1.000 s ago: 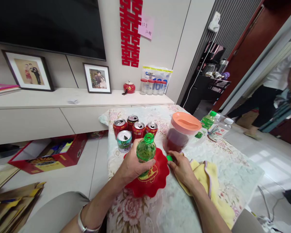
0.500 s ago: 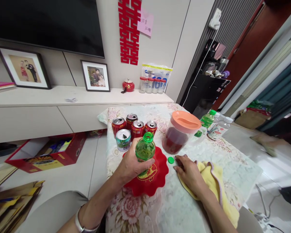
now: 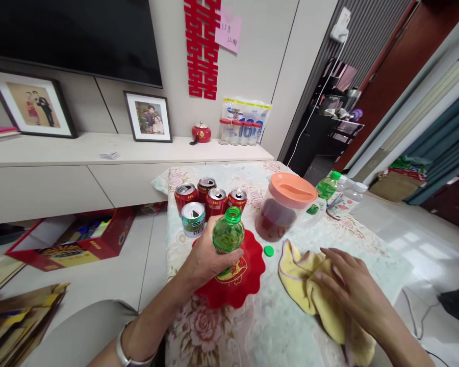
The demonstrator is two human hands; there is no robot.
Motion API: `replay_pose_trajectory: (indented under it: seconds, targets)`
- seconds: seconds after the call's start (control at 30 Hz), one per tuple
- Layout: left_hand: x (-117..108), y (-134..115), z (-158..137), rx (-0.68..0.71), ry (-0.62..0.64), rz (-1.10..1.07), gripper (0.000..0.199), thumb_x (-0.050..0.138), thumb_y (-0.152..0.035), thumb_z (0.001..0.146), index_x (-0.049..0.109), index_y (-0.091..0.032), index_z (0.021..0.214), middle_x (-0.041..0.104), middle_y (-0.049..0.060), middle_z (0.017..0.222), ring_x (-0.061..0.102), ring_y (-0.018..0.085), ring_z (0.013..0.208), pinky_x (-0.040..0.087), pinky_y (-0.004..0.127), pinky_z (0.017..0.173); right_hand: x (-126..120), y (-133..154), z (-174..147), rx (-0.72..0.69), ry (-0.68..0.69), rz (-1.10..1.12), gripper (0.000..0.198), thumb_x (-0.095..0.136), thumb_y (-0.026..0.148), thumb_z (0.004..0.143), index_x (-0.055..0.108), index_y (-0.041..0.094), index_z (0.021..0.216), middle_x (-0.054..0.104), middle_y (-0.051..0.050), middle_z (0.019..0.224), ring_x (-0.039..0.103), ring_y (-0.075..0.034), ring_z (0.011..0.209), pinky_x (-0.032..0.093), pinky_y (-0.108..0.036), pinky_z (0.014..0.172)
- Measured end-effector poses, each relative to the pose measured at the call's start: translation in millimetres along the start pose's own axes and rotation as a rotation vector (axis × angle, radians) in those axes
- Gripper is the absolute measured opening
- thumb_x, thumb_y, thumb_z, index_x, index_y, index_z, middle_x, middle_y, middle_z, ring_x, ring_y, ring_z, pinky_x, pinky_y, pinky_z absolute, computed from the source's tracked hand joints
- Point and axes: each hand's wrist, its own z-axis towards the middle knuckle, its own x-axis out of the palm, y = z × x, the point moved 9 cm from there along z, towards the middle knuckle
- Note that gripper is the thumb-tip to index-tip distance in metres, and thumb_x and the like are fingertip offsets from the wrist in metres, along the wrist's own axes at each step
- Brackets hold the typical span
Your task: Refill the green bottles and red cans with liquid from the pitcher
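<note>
centre frame, the left hand grips the green plastic bottle roughly upright, likely against spills (green cap off, nearby); lower right, the right hand overlies the yellow towel, grip unclear.

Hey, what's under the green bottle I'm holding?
A red plate. Your left hand covers part of the bottle, so whether its base touches the plate can't be seen.

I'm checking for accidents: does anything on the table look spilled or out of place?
Slightly odd: the green cap lies loose on the tablecloth, off the open green bottle in the left hand. The yellow cloth lies rumpled at the right hand. No spill shows.
</note>
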Motion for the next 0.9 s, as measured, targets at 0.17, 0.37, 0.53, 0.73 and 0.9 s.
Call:
replay_pose_trajectory:
  seconds: [0.17,0.37,0.53,0.73,0.9]
  targets:
    - [0.3,0.1,-0.3,0.003,-0.001,-0.009,0.059,0.079,-0.035,0.073,0.046,-0.024,0.120,0.066,0.002,0.104,0.065,0.024,0.097,0.051,0.040,0.091,35.5,-28.0,-14.6,0.109,0.243,-0.091,0.062,0.051,0.052,0.091,0.069,0.017,0.138,0.070,-0.019,0.120,0.065,-0.037,0.101,0.053,-0.056,0.094]
    - [3.6,-0.3,1.7,-0.019,0.011,-0.008,0.060,0.078,-0.036,0.072,0.046,-0.024,0.121,0.065,0.000,0.100,0.065,0.023,0.093,0.051,0.038,0.088,47.5,10.0,-6.7,0.119,0.244,0.085,0.059,0.042,0.048,0.094,0.071,0.012,0.131,0.068,-0.018,0.110,0.069,-0.032,0.099,0.056,-0.047,0.091]
    - [4.3,0.8,1.7,-0.021,0.023,-0.006,0.061,0.078,-0.036,0.072,0.045,-0.024,0.121,0.064,0.001,0.104,0.064,0.024,0.097,0.050,0.038,0.091,44.7,30.4,-0.1,0.030,0.279,0.080,0.054,0.052,0.051,0.092,0.074,0.017,0.127,0.069,-0.017,0.126,0.064,-0.037,0.114,0.051,-0.054,0.101]
    - [3.3,-2.2,0.1,-0.003,0.034,-0.029,0.064,0.079,-0.034,0.072,0.044,-0.025,0.124,0.064,0.001,0.106,0.064,0.024,0.098,0.051,0.037,0.088,-13.7,-3.2,41.1,0.260,-0.081,0.307,0.071,0.062,0.068,0.082,0.072,0.015,0.129,0.071,-0.019,0.122,0.065,-0.042,0.111,0.049,-0.061,0.097]
    - [3.7,1.1,-0.9,-0.008,0.058,-0.066,0.070,0.081,-0.037,0.071,0.043,-0.025,0.128,0.064,0.001,0.105,0.064,0.024,0.097,0.050,0.036,0.086,-4.5,-14.4,77.4,0.337,-0.195,0.864,0.062,0.080,0.069,0.070,0.077,0.025,0.113,0.074,-0.011,0.125,0.065,-0.035,0.117,0.052,-0.051,0.100]
